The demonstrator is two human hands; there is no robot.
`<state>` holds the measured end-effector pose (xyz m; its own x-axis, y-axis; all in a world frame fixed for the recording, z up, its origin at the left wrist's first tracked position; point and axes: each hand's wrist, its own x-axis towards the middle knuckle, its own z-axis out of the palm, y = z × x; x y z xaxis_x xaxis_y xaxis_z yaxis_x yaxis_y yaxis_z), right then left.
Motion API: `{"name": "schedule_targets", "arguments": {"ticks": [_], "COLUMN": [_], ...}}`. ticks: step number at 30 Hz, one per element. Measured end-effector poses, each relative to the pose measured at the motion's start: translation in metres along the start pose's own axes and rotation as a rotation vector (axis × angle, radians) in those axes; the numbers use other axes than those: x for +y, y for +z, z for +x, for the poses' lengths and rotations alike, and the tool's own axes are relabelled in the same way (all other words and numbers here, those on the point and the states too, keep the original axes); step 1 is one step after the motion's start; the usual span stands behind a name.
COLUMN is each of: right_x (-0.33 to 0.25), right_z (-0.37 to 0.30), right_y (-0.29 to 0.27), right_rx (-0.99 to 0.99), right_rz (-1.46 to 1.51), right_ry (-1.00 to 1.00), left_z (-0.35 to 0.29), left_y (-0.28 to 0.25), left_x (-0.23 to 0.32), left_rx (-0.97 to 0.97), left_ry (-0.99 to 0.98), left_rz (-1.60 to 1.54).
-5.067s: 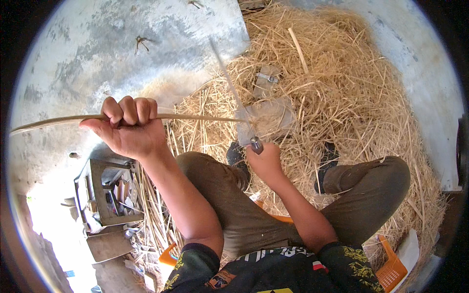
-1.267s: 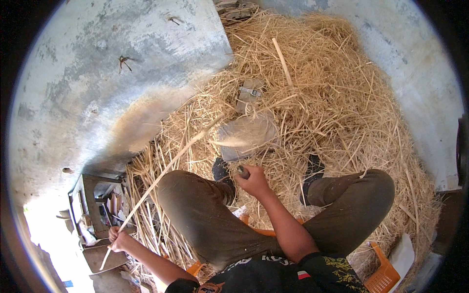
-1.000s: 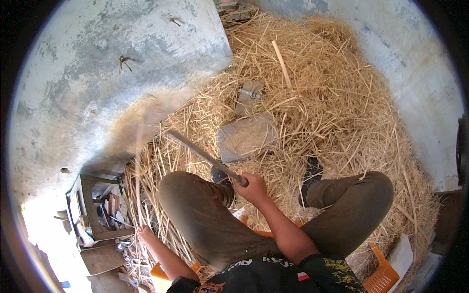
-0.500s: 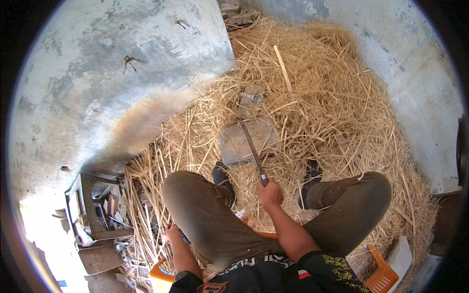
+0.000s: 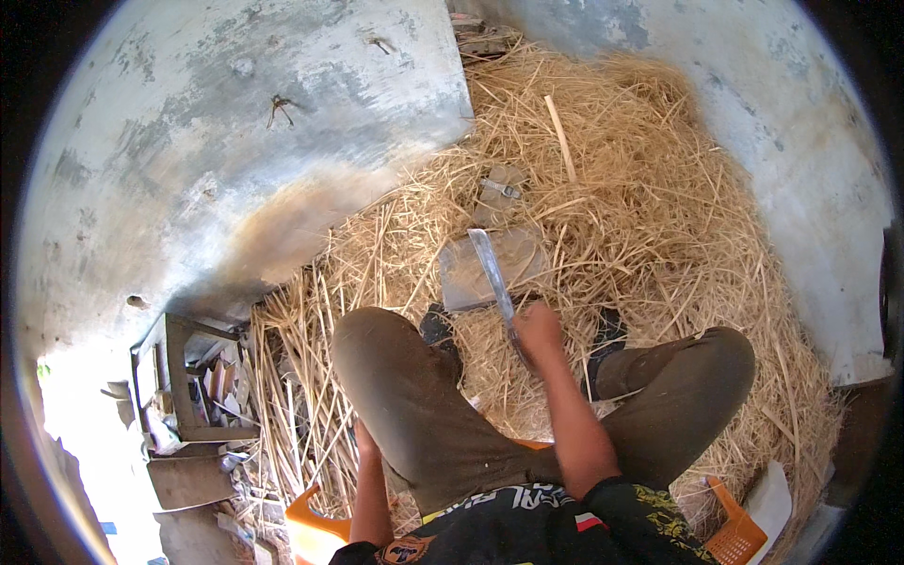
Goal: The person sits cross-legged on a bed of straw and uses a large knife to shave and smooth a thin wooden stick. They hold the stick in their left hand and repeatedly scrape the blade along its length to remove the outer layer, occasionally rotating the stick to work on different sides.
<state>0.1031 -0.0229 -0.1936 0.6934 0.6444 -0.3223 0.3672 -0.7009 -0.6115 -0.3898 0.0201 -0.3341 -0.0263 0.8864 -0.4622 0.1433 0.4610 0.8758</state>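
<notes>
My right hand (image 5: 540,331) is closed round the handle of a machete (image 5: 491,266), held between my knees. Its long blade points away from me, above a flat grey-brown block (image 5: 461,280), and its broad side shows pale. Whether blade and block touch, I cannot tell. My left hand (image 5: 363,439) hangs low beside my left thigh, near upright stalks (image 5: 301,414); its fingers are hidden by the leg. Beyond the block lies a smaller brown block (image 5: 493,208) with a metal buckle-like piece (image 5: 501,188) on it.
Loose straw-like shavings (image 5: 659,217) cover the floor, with one pale strip (image 5: 561,137) on top. A wall (image 5: 254,132) stands at left, another wall (image 5: 791,160) at right. An open wooden box (image 5: 198,433) with clutter is left. I sit on an orange chair (image 5: 315,529).
My right hand has drawn the machete nearer and turned its blade so the side catches light. My left hand has moved slightly, its fingers and the dark object by them now hidden.
</notes>
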Motion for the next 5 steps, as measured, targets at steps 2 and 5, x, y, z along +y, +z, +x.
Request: {"name": "schedule_targets", "arguments": {"ticks": [2, 5], "right_x": [-0.024, -0.114], "right_z": [0.024, -0.052], "right_y": [-0.072, -0.226], "right_rx": [-0.210, 0.041], "right_rz": [0.396, 0.813], "right_ry": [-0.034, -0.598], "left_z": [-0.020, -0.138], "left_y": [0.022, 0.108], "left_x": [0.020, 0.161], "left_rx": [-0.162, -0.180], "left_ry": [0.178, 0.162], "left_rz": [0.169, -0.372]}}
